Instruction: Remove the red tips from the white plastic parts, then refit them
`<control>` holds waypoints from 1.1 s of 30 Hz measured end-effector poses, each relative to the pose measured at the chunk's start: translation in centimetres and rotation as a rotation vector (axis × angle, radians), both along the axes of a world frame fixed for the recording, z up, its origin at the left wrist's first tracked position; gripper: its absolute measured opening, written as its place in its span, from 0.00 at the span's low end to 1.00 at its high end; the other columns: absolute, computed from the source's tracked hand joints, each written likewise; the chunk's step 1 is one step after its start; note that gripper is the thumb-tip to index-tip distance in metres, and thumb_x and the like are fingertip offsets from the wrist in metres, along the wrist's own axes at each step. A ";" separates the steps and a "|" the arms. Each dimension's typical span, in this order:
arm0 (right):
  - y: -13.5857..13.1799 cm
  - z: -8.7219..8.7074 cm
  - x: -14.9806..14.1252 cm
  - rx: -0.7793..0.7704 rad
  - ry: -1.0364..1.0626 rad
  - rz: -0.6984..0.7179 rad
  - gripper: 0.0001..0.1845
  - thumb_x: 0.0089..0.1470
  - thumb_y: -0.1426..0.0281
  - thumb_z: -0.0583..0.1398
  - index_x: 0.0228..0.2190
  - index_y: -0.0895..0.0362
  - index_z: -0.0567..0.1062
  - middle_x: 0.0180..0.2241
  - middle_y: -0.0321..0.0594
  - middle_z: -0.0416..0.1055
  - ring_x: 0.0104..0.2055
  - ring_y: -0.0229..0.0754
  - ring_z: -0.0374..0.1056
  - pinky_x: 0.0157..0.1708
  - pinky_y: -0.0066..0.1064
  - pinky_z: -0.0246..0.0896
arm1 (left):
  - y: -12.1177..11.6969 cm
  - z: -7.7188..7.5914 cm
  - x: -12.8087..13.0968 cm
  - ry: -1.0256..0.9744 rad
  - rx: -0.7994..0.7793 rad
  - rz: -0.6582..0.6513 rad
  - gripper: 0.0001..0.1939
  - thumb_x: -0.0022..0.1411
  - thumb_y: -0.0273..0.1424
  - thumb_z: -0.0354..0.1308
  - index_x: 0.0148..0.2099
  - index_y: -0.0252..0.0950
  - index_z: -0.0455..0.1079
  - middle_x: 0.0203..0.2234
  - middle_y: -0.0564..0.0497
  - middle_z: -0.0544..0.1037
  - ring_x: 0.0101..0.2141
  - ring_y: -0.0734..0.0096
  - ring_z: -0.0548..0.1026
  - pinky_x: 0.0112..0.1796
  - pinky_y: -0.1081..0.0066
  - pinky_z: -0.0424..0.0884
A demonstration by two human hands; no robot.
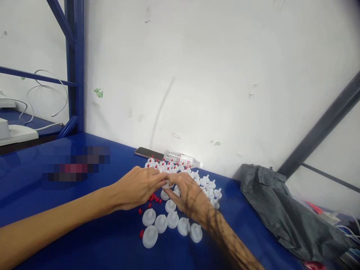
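Observation:
My left hand (142, 186) and my right hand (187, 189) meet over the pile at the middle of the table. Part of a white plastic spout cap (168, 184) shows between them, with my right fingers closed around it. My left fingertips are pinched at its top; what they grip is hidden. Loose white spout caps (150, 236) lie below the hands, and more white spout caps (209, 185) are heaped to the right. Beside my left hand small red tips (153, 197) are scattered. Behind the hands stand white caps with red tips fitted (163, 164).
Against the wall lie a phone (149, 153) and a clear plastic bottle (182, 158). A dark grey plastic bag (278, 210) rests on the right of the blue table (92, 240). A blue metal post (75, 67) rises at the left. A blurred patch covers something on the left.

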State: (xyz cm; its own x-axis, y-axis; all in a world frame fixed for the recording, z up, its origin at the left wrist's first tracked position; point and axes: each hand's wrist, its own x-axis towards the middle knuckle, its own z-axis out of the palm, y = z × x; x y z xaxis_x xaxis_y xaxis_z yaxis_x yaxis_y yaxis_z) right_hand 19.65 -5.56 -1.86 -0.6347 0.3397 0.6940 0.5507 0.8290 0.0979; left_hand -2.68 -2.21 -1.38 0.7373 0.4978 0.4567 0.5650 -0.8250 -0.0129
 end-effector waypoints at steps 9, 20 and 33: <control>2.8 0.3 6.0 -0.087 0.139 -0.383 0.11 0.70 0.67 0.54 0.48 0.51 0.75 0.50 0.45 0.76 0.53 0.48 0.73 0.55 0.45 0.69 | 0.8 1.7 -1.1 -0.162 -0.177 0.159 0.21 0.75 0.38 0.40 0.29 0.39 0.60 0.21 0.54 0.69 0.24 0.68 0.67 0.29 0.66 0.57; 3.7 -2.0 7.1 -0.300 -0.042 -0.404 0.24 0.74 0.62 0.46 0.62 0.50 0.71 0.61 0.39 0.71 0.66 0.48 0.63 0.67 0.52 0.57 | 3.5 -0.3 -2.1 0.074 -0.143 0.313 0.11 0.70 0.31 0.46 0.39 0.39 0.70 0.38 0.45 0.78 0.36 0.57 0.77 0.32 0.64 0.66; 3.1 -1.6 6.7 -0.316 -0.045 -0.389 0.23 0.74 0.60 0.46 0.60 0.49 0.73 0.57 0.40 0.76 0.61 0.49 0.70 0.64 0.50 0.62 | 3.9 -0.5 -2.2 0.065 -0.153 0.313 0.16 0.69 0.30 0.45 0.42 0.38 0.75 0.38 0.43 0.78 0.40 0.53 0.79 0.34 0.62 0.69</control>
